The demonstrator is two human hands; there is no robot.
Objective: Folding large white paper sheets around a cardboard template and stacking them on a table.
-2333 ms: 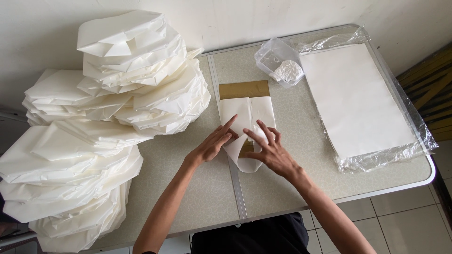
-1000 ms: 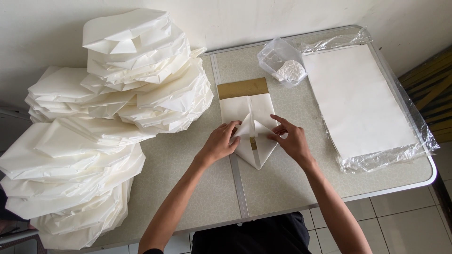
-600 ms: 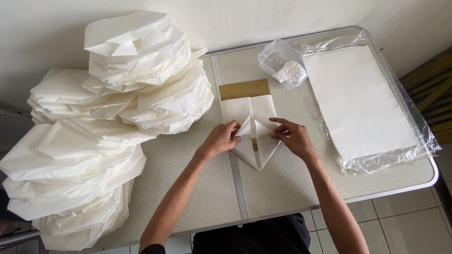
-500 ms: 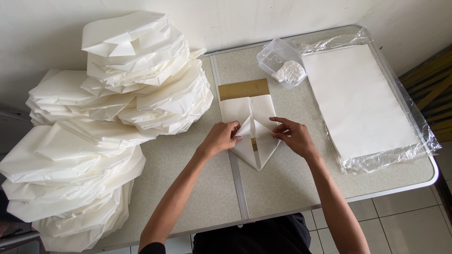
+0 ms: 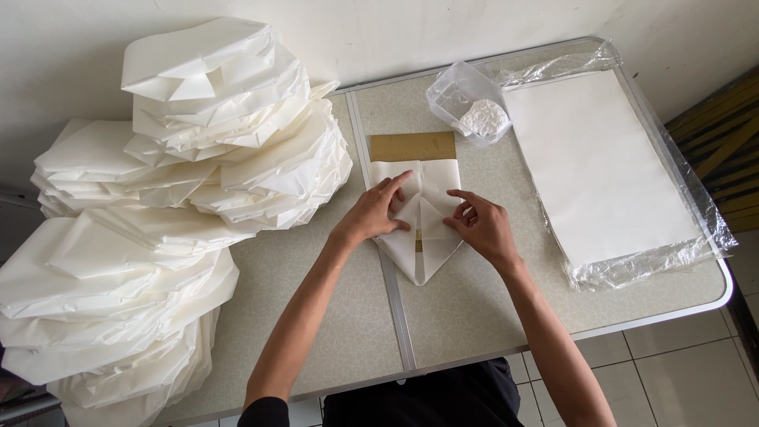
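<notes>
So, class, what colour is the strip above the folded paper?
Golden brown strip, seen in the head view.

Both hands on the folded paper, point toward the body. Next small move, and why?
Probably press the two flaps flat along the centre. The left hand and right hand rest on the folded white sheet, whose lower edges already meet in a point, but the flaps look raised at the middle seam.

Speckled grey folding table (image 5: 466, 316) had the folded white sheet (image 5: 419, 229) mid-top. Left of that sheet sat heaps of folded paper (image 5: 198, 158), right of it a plastic-wrapped paper stack (image 5: 609, 166), just behind-right a clear tub (image 5: 466, 99).
</notes>
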